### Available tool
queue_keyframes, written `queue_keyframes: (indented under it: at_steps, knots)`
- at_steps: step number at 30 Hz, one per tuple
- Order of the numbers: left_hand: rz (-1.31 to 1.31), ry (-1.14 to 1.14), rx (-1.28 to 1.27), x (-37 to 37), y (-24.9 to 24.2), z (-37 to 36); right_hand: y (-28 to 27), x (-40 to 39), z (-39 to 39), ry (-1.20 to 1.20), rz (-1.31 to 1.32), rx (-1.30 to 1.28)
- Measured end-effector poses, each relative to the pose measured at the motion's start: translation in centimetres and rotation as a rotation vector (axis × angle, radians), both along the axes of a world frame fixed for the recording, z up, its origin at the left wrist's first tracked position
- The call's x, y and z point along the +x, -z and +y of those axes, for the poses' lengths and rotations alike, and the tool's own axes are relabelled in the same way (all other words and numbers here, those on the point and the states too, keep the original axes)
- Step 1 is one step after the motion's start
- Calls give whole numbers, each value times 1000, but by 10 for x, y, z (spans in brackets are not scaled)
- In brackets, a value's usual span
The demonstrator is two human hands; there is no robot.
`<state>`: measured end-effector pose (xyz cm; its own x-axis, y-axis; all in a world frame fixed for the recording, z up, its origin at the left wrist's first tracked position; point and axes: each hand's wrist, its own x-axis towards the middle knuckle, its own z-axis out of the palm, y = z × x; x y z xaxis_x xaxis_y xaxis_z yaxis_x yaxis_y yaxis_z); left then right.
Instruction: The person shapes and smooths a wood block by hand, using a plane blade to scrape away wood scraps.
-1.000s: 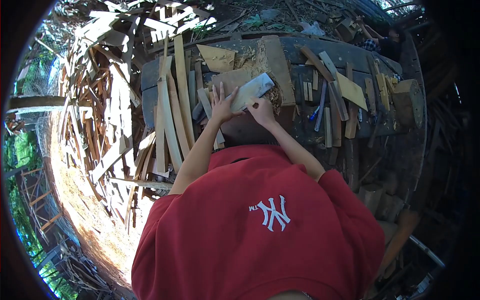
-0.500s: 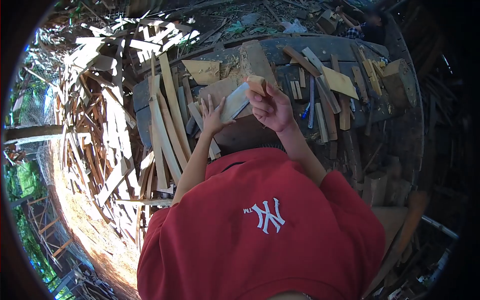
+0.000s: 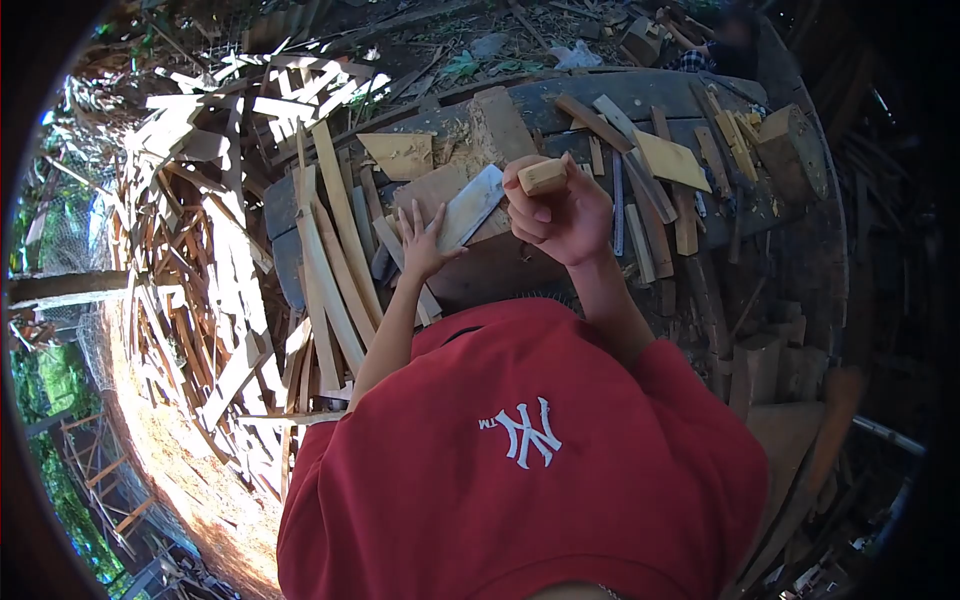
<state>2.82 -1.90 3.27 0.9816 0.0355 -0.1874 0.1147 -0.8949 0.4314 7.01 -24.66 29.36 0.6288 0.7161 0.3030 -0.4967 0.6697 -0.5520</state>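
Observation:
My right hand (image 3: 568, 215) is raised over the workbench, its fingers closed round a small wooden block (image 3: 543, 177). The block's light end faces up toward me. My left hand (image 3: 425, 245) lies with fingers spread at the left side of a flat, pale grey rectangular piece (image 3: 470, 208); I cannot make out its material. Under and behind that piece is a brown wooden board (image 3: 430, 188). A thicker wooden beam (image 3: 500, 125) runs away from me behind it, with shavings beside it.
Long wooden strips (image 3: 335, 250) lean at the bench's left side, beside a large heap of scrap wood (image 3: 190, 270). On the right lie several sticks, a yellowish board (image 3: 672, 162) and a thick wood block (image 3: 793, 150). Another person (image 3: 728, 55) is at the far right.
My right hand has moved slightly right and down and turned the wooden block, so its end now shows more. My left hand stays about where it was.

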Motion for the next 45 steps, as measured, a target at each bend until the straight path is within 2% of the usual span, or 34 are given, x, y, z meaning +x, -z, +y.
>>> queue_keyframes:
  at_steps: [6, 9, 12, 15, 18, 21, 24, 30, 34, 38, 41, 45]
  knots:
    - [-34, 9, -10, -3, 6, 3, 1, 0, 4, 29, -38, -19]
    - [-46, 5, -2, -3, 7, 3, 7, 0, 10, 168, -9, -159]
    - [-43, 0, 5, -4, 5, 3, 51, 21, 18, 283, -267, -679]
    - [-50, -4, 25, -6, 6, 3, 135, 42, 27, 512, -750, -1278]
    - [-71, -6, 23, -6, 6, 3, 213, 61, 32, 421, -957, -1491]
    - [-101, -3, 24, -7, 10, 4, 247, 65, 48, 633, -1008, -1711]
    - [-112, -3, 29, -7, 11, 4, 261, 62, 61, 794, -989, -1737]
    - [-69, -11, 23, -6, 11, 5, 263, 61, 57, 584, -1164, -1501]
    - [-50, -14, 37, -6, 8, 4, 268, 90, 48, 767, -1010, -1662]
    - [-56, -10, 38, -5, 7, 3, 271, 63, 71, 727, -1111, -1574]
    - [-52, -4, 29, -6, 7, 5, 267, 84, 52, 590, -1230, -1514]
    - [-13, -10, 44, -5, 1, 4, 268, 94, 49, 704, -1092, -1677]
